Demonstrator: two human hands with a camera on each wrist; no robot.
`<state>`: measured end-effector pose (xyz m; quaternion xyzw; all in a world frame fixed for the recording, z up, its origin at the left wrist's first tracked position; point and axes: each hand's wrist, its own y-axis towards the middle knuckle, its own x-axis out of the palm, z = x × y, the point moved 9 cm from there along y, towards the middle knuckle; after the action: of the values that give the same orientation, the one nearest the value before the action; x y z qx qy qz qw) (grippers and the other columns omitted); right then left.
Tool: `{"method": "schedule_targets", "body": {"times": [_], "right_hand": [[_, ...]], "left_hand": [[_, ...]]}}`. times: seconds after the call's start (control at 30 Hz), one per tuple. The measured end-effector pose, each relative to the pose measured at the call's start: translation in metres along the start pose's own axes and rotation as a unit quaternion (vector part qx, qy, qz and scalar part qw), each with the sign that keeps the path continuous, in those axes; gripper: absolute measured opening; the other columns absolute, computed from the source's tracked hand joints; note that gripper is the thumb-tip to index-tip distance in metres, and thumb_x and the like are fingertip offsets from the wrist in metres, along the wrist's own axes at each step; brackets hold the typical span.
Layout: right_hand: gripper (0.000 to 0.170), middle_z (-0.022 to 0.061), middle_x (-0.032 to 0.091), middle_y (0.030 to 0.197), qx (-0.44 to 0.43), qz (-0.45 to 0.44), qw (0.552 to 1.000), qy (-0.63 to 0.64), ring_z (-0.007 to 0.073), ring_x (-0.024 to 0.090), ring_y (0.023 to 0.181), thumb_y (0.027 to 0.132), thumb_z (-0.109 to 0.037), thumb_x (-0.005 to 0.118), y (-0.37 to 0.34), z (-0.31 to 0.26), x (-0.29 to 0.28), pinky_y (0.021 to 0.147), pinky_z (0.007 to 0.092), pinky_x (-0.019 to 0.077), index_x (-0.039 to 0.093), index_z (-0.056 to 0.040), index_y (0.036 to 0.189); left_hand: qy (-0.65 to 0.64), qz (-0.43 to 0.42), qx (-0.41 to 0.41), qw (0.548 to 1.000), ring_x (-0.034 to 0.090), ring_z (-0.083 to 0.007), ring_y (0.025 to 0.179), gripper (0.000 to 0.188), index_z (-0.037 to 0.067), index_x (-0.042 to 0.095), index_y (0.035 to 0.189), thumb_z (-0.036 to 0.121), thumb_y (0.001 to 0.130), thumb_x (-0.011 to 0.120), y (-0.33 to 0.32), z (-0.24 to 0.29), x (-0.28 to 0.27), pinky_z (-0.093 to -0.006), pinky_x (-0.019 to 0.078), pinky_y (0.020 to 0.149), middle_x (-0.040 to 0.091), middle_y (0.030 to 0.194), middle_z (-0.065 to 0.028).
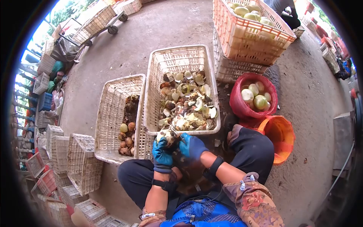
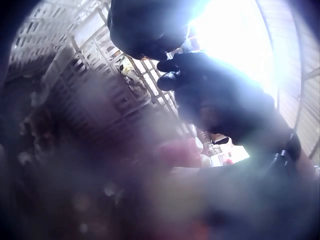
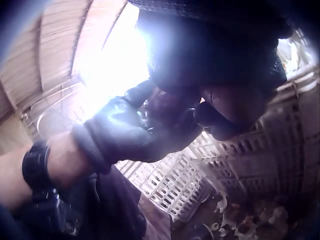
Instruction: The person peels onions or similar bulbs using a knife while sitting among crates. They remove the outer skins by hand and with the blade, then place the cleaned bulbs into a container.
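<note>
Low in front of the person, the blue-gloved left hand (image 1: 162, 154) grips a round vegetable (image 1: 166, 137) with pale flesh and patches of brown skin. The blue-gloved right hand (image 1: 192, 146) is at the vegetable's right side, its fingers curled; I cannot tell what they hold. Just beyond both hands, a white crate (image 1: 150, 90) contains peelings (image 1: 189, 102) and brown scraps. Both gloves are dark and backlit in the wrist views, with the right hand (image 2: 215, 92) in the left wrist view and the left hand (image 3: 145, 127) in the right wrist view.
A tilted crate (image 1: 104, 113) at left contains brown-skinned round vegetables (image 1: 128, 142). To the right stand a red mesh bag (image 1: 236, 96) of peeled pale ones, an orange bag (image 1: 285, 136) and a stacked orange crate (image 1: 249, 41). More crates (image 1: 81, 162) line the left side.
</note>
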<state>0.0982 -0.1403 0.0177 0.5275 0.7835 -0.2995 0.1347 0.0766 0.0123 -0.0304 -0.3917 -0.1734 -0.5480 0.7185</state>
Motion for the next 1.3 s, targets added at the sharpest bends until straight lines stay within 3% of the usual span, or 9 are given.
{"method": "schedule_targets", "body": {"times": [0.1, 0.3, 0.43, 0.5, 0.7, 0.8, 1.0, 1.1, 1.3], "right_hand": [[0.028, 0.0237, 0.067, 0.094, 0.004, 0.026, 1.0, -0.015, 0.0436, 0.063, 0.091, 0.088, -0.027, 0.058, 0.006, 0.013, 0.004, 0.076, 0.0518, 0.0506, 0.059, -0.009, 0.109], [0.027, 0.0217, 0.067, 0.092, -0.033, 0.079, 0.991, 0.099, 0.0418, 0.064, 0.088, 0.087, -0.026, 0.059, -0.007, -0.016, -0.02, 0.073, 0.0507, 0.0509, 0.058, -0.0125, 0.111], [0.027, 0.0184, 0.067, 0.095, -0.11, 0.061, 0.992, -0.032, 0.0402, 0.064, 0.087, 0.087, -0.025, 0.059, -0.017, -0.032, -0.013, 0.071, 0.0487, 0.051, 0.057, -0.0091, 0.109], [0.028, 0.0176, 0.067, 0.097, -0.105, 0.057, 0.991, -0.055, 0.0396, 0.064, 0.087, 0.087, -0.025, 0.06, -0.017, -0.027, -0.004, 0.072, 0.0481, 0.0513, 0.056, -0.0083, 0.108], [0.029, 0.0177, 0.068, 0.094, -0.086, 0.02, 0.99, -0.112, 0.0372, 0.066, 0.085, 0.086, -0.026, 0.06, -0.016, -0.026, -0.001, 0.07, 0.047, 0.0521, 0.054, -0.0086, 0.109], [0.028, 0.0179, 0.068, 0.092, -0.078, 0.025, 0.984, -0.155, 0.0363, 0.067, 0.083, 0.087, -0.026, 0.06, -0.018, -0.031, -0.004, 0.067, 0.0475, 0.0524, 0.053, -0.0088, 0.108], [0.027, 0.0173, 0.067, 0.087, -0.069, 0.036, 0.981, -0.179, 0.0369, 0.067, 0.076, 0.086, -0.024, 0.059, -0.019, -0.031, -0.007, 0.063, 0.0478, 0.0513, 0.053, -0.008, 0.107], [0.026, 0.017, 0.067, 0.086, -0.061, 0.033, 0.982, -0.178, 0.037, 0.067, 0.076, 0.087, -0.023, 0.058, -0.02, -0.027, -0.005, 0.062, 0.0477, 0.0506, 0.052, -0.0077, 0.107], [0.021, 0.0167, 0.069, 0.088, -0.032, 0.057, 0.971, -0.231, 0.0364, 0.069, 0.076, 0.088, -0.021, 0.057, -0.016, -0.028, -0.007, 0.063, 0.0485, 0.0538, 0.053, -0.0077, 0.104]], "left_hand": [[-0.04, -0.056, -0.036, 0.997, 0.057, -0.0375, 0.115, 0.042, 0.006, 0.055, 0.128, 0.017, 0.088, 0.06, -0.004, -0.002, 0.008, -0.0539, 0.0508, 0.096, 0.058, 0.128, -0.0171], [-0.125, -0.044, -0.07, 0.989, 0.059, -0.0319, 0.113, 0.041, 0.006, 0.055, 0.129, 0.018, 0.089, 0.061, -0.006, -0.007, 0.011, -0.0456, 0.0478, 0.101, 0.06, 0.126, -0.0151], [-0.095, 0.016, -0.03, 0.995, 0.062, -0.0271, 0.106, 0.033, 0.009, 0.06, 0.121, 0.022, 0.091, 0.062, -0.002, -0.011, -0.013, -0.0421, 0.0514, 0.093, 0.064, 0.117, -0.0116], [-0.079, 0.057, -0.008, 0.995, 0.065, -0.0257, 0.098, 0.026, 0.011, 0.061, 0.113, 0.023, 0.09, 0.063, 0.0, -0.01, -0.015, -0.042, 0.0568, 0.081, 0.067, 0.109, -0.0095], [-0.012, 0.054, 0.037, 0.998, 0.068, -0.0233, 0.087, 0.027, 0.01, 0.057, 0.113, 0.021, 0.09, 0.067, 0.006, -0.006, -0.002, -0.0347, 0.0571, 0.067, 0.066, 0.107, -0.0077], [0.044, 0.052, 0.047, 0.997, 0.064, -0.0243, 0.105, 0.036, 0.009, 0.058, 0.126, 0.024, 0.093, 0.06, 0.008, -0.01, -0.009, -0.0396, 0.0516, 0.091, 0.065, 0.118, -0.0077], [-0.013, 0.047, 0.047, 0.998, 0.065, -0.0247, 0.101, 0.035, 0.01, 0.056, 0.127, 0.021, 0.094, 0.06, 0.008, -0.008, 0.0, -0.0384, 0.0544, 0.086, 0.065, 0.116, -0.0078], [0.014, 0.088, 0.067, 0.994, 0.067, -0.0219, 0.093, 0.033, 0.009, 0.054, 0.121, 0.017, 0.091, 0.066, 0.005, -0.003, 0.0, -0.0341, 0.0596, 0.073, 0.065, 0.109, -0.0071], [0.044, 0.097, 0.079, 0.991, 0.067, -0.0205, 0.091, 0.032, 0.008, 0.055, 0.119, 0.017, 0.09, 0.067, -0.001, 0.004, 0.015, -0.0333, 0.0589, 0.074, 0.065, 0.107, -0.0069]]}}
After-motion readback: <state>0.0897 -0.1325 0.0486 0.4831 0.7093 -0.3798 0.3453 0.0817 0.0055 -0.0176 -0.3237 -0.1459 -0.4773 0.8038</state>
